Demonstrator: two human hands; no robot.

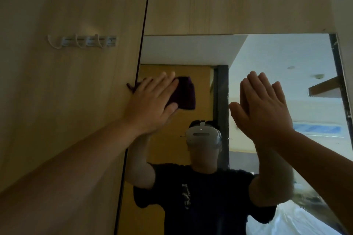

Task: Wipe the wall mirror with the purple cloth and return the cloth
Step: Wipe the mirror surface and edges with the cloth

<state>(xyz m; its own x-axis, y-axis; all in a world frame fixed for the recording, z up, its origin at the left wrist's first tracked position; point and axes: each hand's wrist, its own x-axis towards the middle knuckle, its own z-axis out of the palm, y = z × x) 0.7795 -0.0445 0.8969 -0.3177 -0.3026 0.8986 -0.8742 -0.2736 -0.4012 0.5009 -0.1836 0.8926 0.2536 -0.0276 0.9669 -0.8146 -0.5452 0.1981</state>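
Note:
The wall mirror fills the right half of the view, set in light wood panelling. My left hand presses the dark purple cloth flat against the glass near the mirror's upper left edge, fingers straight over it and thumb under its lower edge. A corner of the cloth sticks out over the dark left frame line. My right hand is raised with straight fingers and lies flat on or just off the glass, right of the cloth. The mirror reflects a person with a headset and both raised arms.
A wooden panel stands left of the mirror, with a row of wall hooks at upper left. More wood panelling runs above the mirror. A dark frame strip borders the mirror's right side.

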